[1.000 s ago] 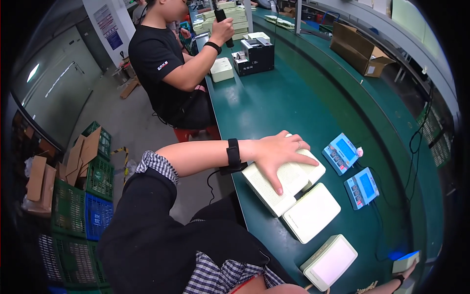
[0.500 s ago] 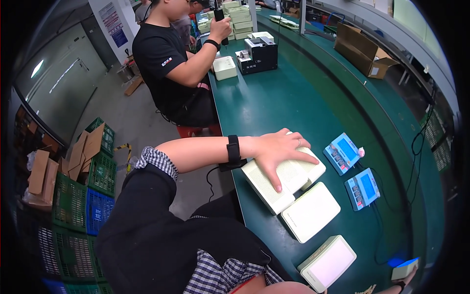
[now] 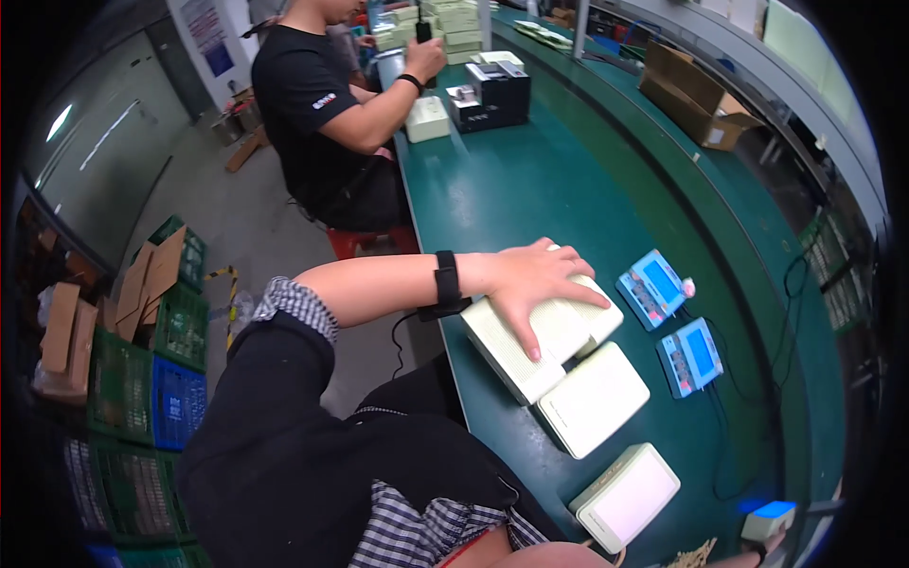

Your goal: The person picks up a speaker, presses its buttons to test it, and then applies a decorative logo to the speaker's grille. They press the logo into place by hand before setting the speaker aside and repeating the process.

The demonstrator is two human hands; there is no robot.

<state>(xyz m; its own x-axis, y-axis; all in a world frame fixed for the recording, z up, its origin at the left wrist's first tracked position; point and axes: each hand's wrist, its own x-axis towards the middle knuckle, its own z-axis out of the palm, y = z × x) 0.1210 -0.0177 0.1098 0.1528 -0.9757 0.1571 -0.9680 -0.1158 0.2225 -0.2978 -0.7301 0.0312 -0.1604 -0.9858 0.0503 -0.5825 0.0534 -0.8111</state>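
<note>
My left hand [image 3: 538, 289] lies palm down with its fingers spread across two cream plastic housings set side by side. The thumb rests on the nearer one, a perforated housing [image 3: 497, 341]; the fingers reach over the second housing [image 3: 598, 324]. Touching these is a smooth cream box [image 3: 597, 402] with rounded corners, which no hand holds. Closer to me stands another cream box [image 3: 630, 497] with a bright white face. Part of my bare right arm [image 3: 525, 557] shows at the lower edge by the checked cloth; the hand itself is out of the picture.
Two blue meters [image 3: 653, 289] with screens and cables sit right of the housings. At the lower right, another person's hand [image 3: 772, 542] appears beside a blue-lit device [image 3: 769, 519]. Farther along the green bench [image 3: 521, 180], a co-worker [image 3: 322, 114] holds an upright black tool. Crates [image 3: 180, 402] line the floor left.
The whole view has shifted slightly, so the bench things appear a little up and left. My left hand keeps the same place on the housings.
</note>
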